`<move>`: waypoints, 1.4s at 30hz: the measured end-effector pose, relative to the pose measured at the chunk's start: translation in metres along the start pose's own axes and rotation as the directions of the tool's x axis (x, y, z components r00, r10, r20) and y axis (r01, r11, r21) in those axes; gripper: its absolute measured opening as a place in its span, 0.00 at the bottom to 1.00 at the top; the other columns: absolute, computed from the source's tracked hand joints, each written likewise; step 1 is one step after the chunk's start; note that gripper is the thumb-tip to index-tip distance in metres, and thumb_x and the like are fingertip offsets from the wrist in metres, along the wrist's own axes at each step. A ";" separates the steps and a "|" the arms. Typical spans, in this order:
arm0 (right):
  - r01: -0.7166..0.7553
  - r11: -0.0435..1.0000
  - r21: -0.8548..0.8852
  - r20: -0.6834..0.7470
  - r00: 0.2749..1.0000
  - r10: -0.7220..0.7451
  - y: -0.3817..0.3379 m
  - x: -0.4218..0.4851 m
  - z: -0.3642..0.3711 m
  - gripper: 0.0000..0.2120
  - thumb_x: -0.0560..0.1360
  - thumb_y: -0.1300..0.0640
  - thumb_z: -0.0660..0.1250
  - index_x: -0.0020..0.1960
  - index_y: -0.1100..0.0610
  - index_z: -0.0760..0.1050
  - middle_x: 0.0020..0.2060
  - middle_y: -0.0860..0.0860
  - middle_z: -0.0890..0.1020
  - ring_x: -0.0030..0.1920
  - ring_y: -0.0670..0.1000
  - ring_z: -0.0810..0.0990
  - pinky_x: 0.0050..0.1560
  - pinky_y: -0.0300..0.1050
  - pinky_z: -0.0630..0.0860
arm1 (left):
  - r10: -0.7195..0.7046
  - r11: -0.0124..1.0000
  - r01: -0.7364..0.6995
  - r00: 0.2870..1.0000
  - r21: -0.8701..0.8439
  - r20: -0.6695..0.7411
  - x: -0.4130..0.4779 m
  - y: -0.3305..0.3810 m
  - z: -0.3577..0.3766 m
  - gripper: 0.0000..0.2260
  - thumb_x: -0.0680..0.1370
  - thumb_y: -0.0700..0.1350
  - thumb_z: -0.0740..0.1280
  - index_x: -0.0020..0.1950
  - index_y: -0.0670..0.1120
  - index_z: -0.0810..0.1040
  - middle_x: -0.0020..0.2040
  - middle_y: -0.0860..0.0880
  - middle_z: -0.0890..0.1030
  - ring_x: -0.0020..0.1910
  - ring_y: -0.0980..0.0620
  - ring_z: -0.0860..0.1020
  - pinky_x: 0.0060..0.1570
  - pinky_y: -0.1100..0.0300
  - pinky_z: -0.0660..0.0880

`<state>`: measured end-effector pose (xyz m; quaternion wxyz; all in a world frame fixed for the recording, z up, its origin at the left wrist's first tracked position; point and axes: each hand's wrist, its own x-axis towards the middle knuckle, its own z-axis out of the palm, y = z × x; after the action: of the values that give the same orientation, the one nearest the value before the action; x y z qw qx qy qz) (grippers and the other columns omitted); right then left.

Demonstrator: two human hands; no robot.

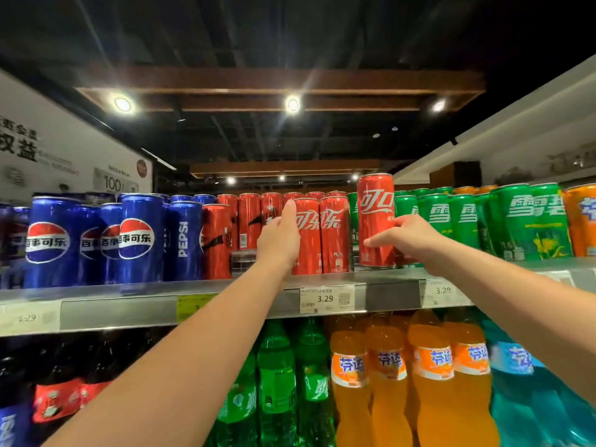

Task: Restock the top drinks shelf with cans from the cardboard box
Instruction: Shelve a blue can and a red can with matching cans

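Up at the top shelf, the right hand holds a red cola can, its grip closed round the can's lower half with the thumb in front and the fingers curled behind. The can leans slightly and stands taller than its neighbours, between the row of red cans and the green cans. Its base is down by the shelf's front edge, though I cannot tell whether it touches. The left hand has a wide grip, its straight fingers pressing the side of the front red can. Blue Pepsi cans fill the left, and a price tag hangs on the shelf's rim.
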<state>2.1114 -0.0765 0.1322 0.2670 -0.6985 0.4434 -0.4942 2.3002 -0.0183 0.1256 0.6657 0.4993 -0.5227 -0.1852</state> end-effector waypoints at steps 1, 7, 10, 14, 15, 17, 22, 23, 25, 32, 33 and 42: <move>-0.008 1.000 -0.002 0.021 1.000 0.008 0.002 0.002 0.000 0.12 0.68 0.55 0.76 0.48 0.54 0.76 0.45 0.52 0.83 0.46 0.51 0.81 0.42 0.44 0.72 | -0.008 1.000 0.008 1.000 0.028 -0.005 0.002 0.000 0.003 0.30 0.74 0.69 0.50 0.58 0.47 0.76 0.59 0.46 0.78 0.60 0.45 0.75 0.66 0.44 0.68; -0.088 0.994 -0.059 0.064 0.994 0.091 0.012 0.017 0.008 0.23 0.68 0.56 0.77 0.59 0.58 0.73 0.48 0.55 0.81 0.46 0.53 0.80 0.39 0.44 0.72 | -0.005 0.993 0.011 0.998 0.116 -0.058 0.011 -0.004 0.010 0.19 0.81 0.61 0.51 0.38 0.51 0.69 0.42 0.51 0.76 0.52 0.47 0.77 0.63 0.45 0.71; -0.111 0.992 -0.062 0.074 0.991 0.116 0.013 0.021 0.008 0.21 0.69 0.57 0.75 0.58 0.58 0.71 0.46 0.54 0.79 0.47 0.53 0.78 0.45 0.46 0.72 | 0.001 0.991 0.009 0.997 0.135 -0.078 0.014 -0.007 0.009 0.21 0.81 0.60 0.51 0.36 0.50 0.70 0.41 0.49 0.78 0.44 0.48 0.77 0.60 0.47 0.74; -0.146 0.985 -0.091 0.105 0.982 0.156 0.011 0.022 0.007 0.19 0.72 0.58 0.73 0.58 0.57 0.70 0.48 0.54 0.79 0.51 0.55 0.78 0.47 0.48 0.72 | 0.008 0.988 0.001 0.998 0.156 -0.061 0.017 -0.012 0.008 0.20 0.81 0.60 0.53 0.42 0.48 0.74 0.45 0.47 0.79 0.45 0.48 0.77 0.54 0.51 0.73; -0.153 0.983 -0.100 0.105 0.981 0.163 0.011 0.022 0.007 0.19 0.72 0.58 0.73 0.59 0.57 0.71 0.49 0.55 0.80 0.51 0.55 0.78 0.45 0.47 0.73 | 0.011 0.987 -0.003 0.999 0.160 -0.049 0.016 -0.012 0.008 0.21 0.80 0.61 0.53 0.47 0.45 0.76 0.47 0.46 0.79 0.47 0.46 0.78 0.54 0.50 0.73; -0.166 0.980 -0.110 0.092 0.980 0.176 0.010 0.022 0.008 0.20 0.71 0.57 0.73 0.59 0.57 0.71 0.50 0.55 0.80 0.50 0.54 0.79 0.39 0.45 0.72 | -0.007 0.991 0.009 1.000 0.137 -0.017 0.015 -0.012 0.009 0.36 0.73 0.67 0.54 0.65 0.38 0.72 0.58 0.38 0.78 0.56 0.38 0.78 0.58 0.46 0.73; -0.163 0.980 -0.111 -0.011 0.987 0.162 0.013 0.021 0.011 0.22 0.68 0.56 0.77 0.57 0.58 0.73 0.49 0.55 0.81 0.49 0.54 0.79 0.37 0.44 0.73 | -0.012 0.983 0.008 1.000 0.186 0.023 0.017 -0.015 0.004 0.36 0.75 0.66 0.53 0.64 0.36 0.73 0.52 0.39 0.80 0.51 0.41 0.79 0.60 0.45 0.73; -0.159 0.978 -0.133 -0.043 0.987 0.154 0.014 0.021 0.012 0.23 0.67 0.54 0.78 0.57 0.58 0.73 0.49 0.55 0.81 0.49 0.54 0.80 0.38 0.45 0.74 | -0.006 0.981 0.001 1.000 0.193 0.023 0.018 -0.015 0.003 0.33 0.77 0.65 0.52 0.61 0.37 0.75 0.50 0.40 0.80 0.50 0.42 0.79 0.60 0.46 0.73; -0.151 0.971 -0.186 -0.098 0.986 0.134 0.015 0.021 0.015 0.25 0.64 0.51 0.79 0.55 0.57 0.74 0.48 0.54 0.81 0.48 0.54 0.80 0.43 0.47 0.77 | -0.020 0.976 0.015 1.000 0.219 0.020 0.020 -0.017 0.004 0.29 0.79 0.63 0.51 0.55 0.38 0.77 0.47 0.43 0.81 0.49 0.44 0.80 0.59 0.47 0.73; -0.134 0.943 -0.305 -0.159 0.983 0.088 0.017 0.024 0.022 0.25 0.63 0.45 0.79 0.51 0.58 0.76 0.46 0.54 0.82 0.46 0.53 0.82 0.49 0.49 0.80 | 0.002 0.969 0.002 1.000 0.247 -0.016 0.026 -0.022 0.008 0.26 0.80 0.63 0.51 0.32 0.46 0.70 0.31 0.50 0.72 0.34 0.49 0.72 0.50 0.52 0.73; -0.133 0.942 -0.308 -0.161 0.983 0.086 0.017 0.023 0.022 0.25 0.63 0.44 0.79 0.51 0.58 0.76 0.46 0.54 0.82 0.46 0.53 0.82 0.49 0.49 0.79 | 0.007 0.969 -0.002 1.000 0.249 -0.020 0.025 -0.022 0.008 0.25 0.80 0.63 0.52 0.31 0.47 0.68 0.30 0.50 0.71 0.32 0.50 0.70 0.47 0.53 0.72; -0.042 0.948 -0.316 -0.145 0.989 -0.005 0.000 -0.006 0.015 0.17 0.66 0.48 0.78 0.40 0.56 0.73 0.36 0.49 0.77 0.34 0.45 0.74 0.30 0.39 0.67 | 0.033 0.991 -0.024 0.997 0.133 -0.070 0.010 -0.012 0.000 0.23 0.80 0.63 0.54 0.48 0.45 0.76 0.47 0.49 0.79 0.48 0.50 0.77 0.57 0.53 0.71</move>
<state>2.1245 -0.0719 0.1236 0.1225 -0.6907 0.5420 -0.4628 2.3076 -0.0308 0.1202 0.6520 0.5412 -0.5167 -0.1226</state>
